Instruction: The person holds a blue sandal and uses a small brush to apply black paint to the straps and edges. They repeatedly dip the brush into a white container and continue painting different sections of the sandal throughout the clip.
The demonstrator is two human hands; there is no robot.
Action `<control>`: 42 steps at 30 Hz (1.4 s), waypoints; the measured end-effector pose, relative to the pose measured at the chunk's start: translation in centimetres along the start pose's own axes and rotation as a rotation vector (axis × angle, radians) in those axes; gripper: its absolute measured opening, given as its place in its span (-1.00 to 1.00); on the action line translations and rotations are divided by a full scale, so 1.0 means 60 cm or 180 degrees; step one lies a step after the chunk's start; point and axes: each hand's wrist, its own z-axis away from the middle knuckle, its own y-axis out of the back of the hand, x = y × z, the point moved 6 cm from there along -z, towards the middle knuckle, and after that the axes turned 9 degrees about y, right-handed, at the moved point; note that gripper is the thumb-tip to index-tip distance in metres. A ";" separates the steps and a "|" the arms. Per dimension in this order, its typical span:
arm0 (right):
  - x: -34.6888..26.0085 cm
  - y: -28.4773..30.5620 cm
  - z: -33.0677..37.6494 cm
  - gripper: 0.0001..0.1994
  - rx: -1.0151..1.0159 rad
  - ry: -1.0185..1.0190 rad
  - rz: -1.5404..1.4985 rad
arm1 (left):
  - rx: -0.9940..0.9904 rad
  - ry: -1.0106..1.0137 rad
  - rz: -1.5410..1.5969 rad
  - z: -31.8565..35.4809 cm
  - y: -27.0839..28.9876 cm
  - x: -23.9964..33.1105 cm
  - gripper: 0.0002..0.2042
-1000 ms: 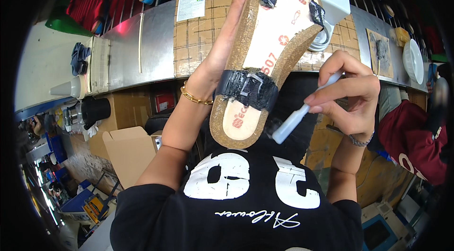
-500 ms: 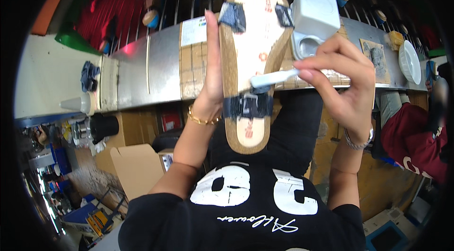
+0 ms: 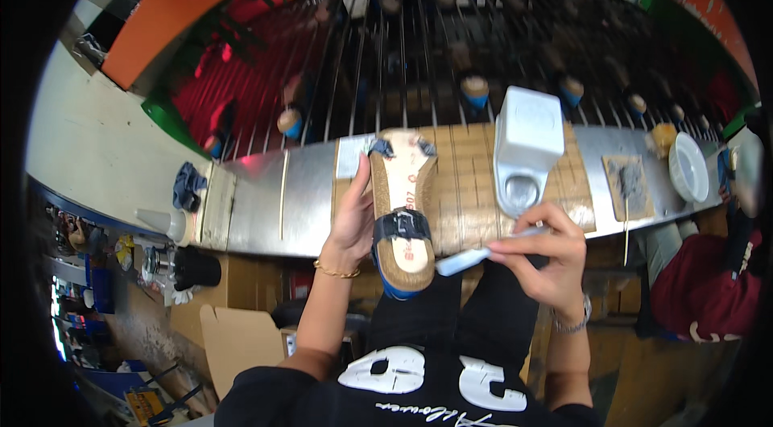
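Note:
My left hand is closed around the left side of an unfinished sandal, which hangs over the table's front edge with its underside up. Its cream base has a brown cork-like rim, dark straps wrap over it, and blue shows beneath the heel end. Between the thumb and fingers of my right hand is a slim white brush. The brush's far end points left, close beside the sandal's heel end; I cannot tell whether they touch.
A white glue pot with a round cup stands on cardboard at the table's front edge. Beyond runs a dark roller conveyor carrying several blue-based pieces. A white bowl and a stained board sit to the right, near another person's dark red sleeve.
The sandal is lower and farther from the camera, its heel end tilted to show blue. The brush has left the sandal's middle and moved down and right beside the heel. The view now takes in more conveyor.

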 end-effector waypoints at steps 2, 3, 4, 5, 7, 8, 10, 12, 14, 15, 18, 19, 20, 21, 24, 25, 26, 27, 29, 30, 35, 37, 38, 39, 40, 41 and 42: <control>0.021 0.038 0.010 -0.78 0.0657 -0.0263 -0.0465 | 0.0179 0.0137 0.0649 -0.014 0.044 0.014 -0.37; 0.029 0.054 0.011 -0.82 0.0923 -0.0141 -0.0636 | 0.0367 0.0079 0.0690 -0.032 0.068 0.024 -0.34; 0.045 0.060 0.018 -0.83 0.1040 -0.0387 -0.0770 | 0.0238 -0.0043 0.0689 -0.058 0.081 0.041 -0.30; 0.058 0.065 0.026 -0.83 0.1190 -0.0567 -0.0935 | -0.0286 -0.0011 0.0862 -0.092 0.081 0.056 -0.28; 0.075 0.063 0.041 -0.83 0.1277 -0.0768 -0.1148 | -0.0149 0.0152 0.1276 -0.161 0.116 0.072 -0.33; 0.081 0.056 0.048 -0.84 0.1146 -0.0926 -0.1102 | -0.0014 0.0210 0.1516 -0.201 0.134 0.077 -0.40; 0.086 0.043 0.059 -0.84 0.0930 -0.1026 -0.1065 | 0.0127 0.0384 0.2007 -0.284 0.171 0.093 -0.34; 0.088 0.039 0.065 -0.84 0.0906 -0.1042 -0.1098 | 0.0328 0.0675 0.2445 -0.351 0.212 0.100 -0.32; 0.089 0.040 0.068 -0.84 0.0855 -0.1082 -0.1069 | 0.0849 0.0238 0.2309 -0.402 0.260 0.114 -0.29; 0.092 0.046 0.070 -0.84 0.0921 -0.1145 -0.1076 | 0.1125 0.0035 0.2326 -0.415 0.276 0.116 -0.25; 0.103 0.060 0.073 -0.85 0.0992 -0.1210 -0.1077 | 0.1890 -0.0294 0.2595 -0.404 0.272 0.099 -0.28; 0.108 0.063 0.074 -0.85 0.1012 -0.1217 -0.1144 | 0.1649 -0.0416 0.2526 -0.395 0.243 0.100 -0.24; 0.114 0.063 0.074 -0.85 0.1021 -0.1234 -0.1204 | 0.1581 -0.0394 0.2563 -0.379 0.210 0.094 -0.21; 0.120 0.060 0.076 -0.85 0.1025 -0.1264 -0.1273 | 0.1512 -0.0417 0.2573 -0.358 0.173 0.088 -0.17; 0.134 0.042 0.071 -0.83 0.1006 -0.1196 -0.1381 | 0.0427 -0.0295 0.0052 -0.352 0.014 0.080 -0.03; 0.141 0.032 0.071 -0.83 0.1037 -0.1305 -0.1480 | 0.0351 -0.0649 -0.0896 -0.362 -0.026 0.076 -0.03; 0.145 0.022 0.070 -0.83 0.1087 -0.1360 -0.1597 | 0.0431 -0.0484 -0.1698 -0.391 -0.048 0.063 -0.17; 0.146 0.013 0.069 -0.82 0.1161 -0.1395 -0.1739 | 0.0758 -0.0744 -0.2612 -0.427 -0.064 0.057 -0.10; 0.141 -0.001 0.068 -0.82 0.1038 -0.1347 -0.1749 | 0.1613 -0.0919 -0.4064 -0.494 -0.047 0.030 0.02; 0.137 -0.003 0.067 -0.82 0.0989 -0.1269 -0.1767 | 0.1798 -0.1090 -0.4564 -0.521 -0.032 0.016 0.03; 0.134 0.053 0.092 -0.79 0.0914 -0.1279 -0.0596 | 0.1896 0.0068 -0.4661 -0.580 0.047 0.019 -0.22; 0.138 0.093 0.109 -0.80 0.1137 -0.1394 -0.0343 | 0.1027 0.0718 -0.3598 -0.544 0.037 0.070 -0.39; 0.140 0.113 0.116 -0.80 0.1238 -0.1385 -0.0174 | 0.0817 0.0854 -0.2852 -0.510 0.028 0.098 -0.53; 0.141 0.129 0.121 -0.79 0.1287 -0.1394 -0.0173 | 0.0633 0.0699 -0.2120 -0.470 0.016 0.128 -0.56; 0.138 0.143 0.123 -0.79 0.1268 -0.1281 0.0042 | 0.0663 0.0468 -0.1439 -0.422 0.013 0.158 -0.59; 0.144 0.151 0.126 -0.78 0.1287 -0.1419 0.0175 | 0.0239 0.0217 -0.0864 -0.373 -0.002 0.160 -0.53; 0.151 0.156 0.129 -0.78 0.1349 -0.1597 0.0279 | -0.0327 -0.0187 -0.0272 -0.317 -0.018 0.157 -0.46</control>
